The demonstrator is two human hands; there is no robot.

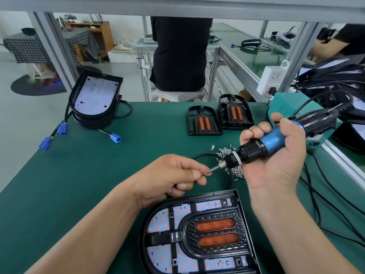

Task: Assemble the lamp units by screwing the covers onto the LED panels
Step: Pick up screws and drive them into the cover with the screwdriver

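LED panels (94,99) are stacked at the left edge of the mat (94,175), with open mat beside them. A screw (201,174) is pinched in the left hand (169,178). The screwdriver (276,139) is gripped by the right hand (276,161), above the covered lamp unit (197,234) at the near edge.

Screws (229,155) behind lamp unit (199,234)

Bare green mat (88,175) lies open across the left and middle of the bench. A stack of LED panels (96,99) with trailing blue connectors (62,129) blocks the far left corner. Two spare covers (204,120) stand at the far centre; loose screws (227,152) and black cables (335,197) crowd the right. The lamp unit (197,234) fills the near edge.
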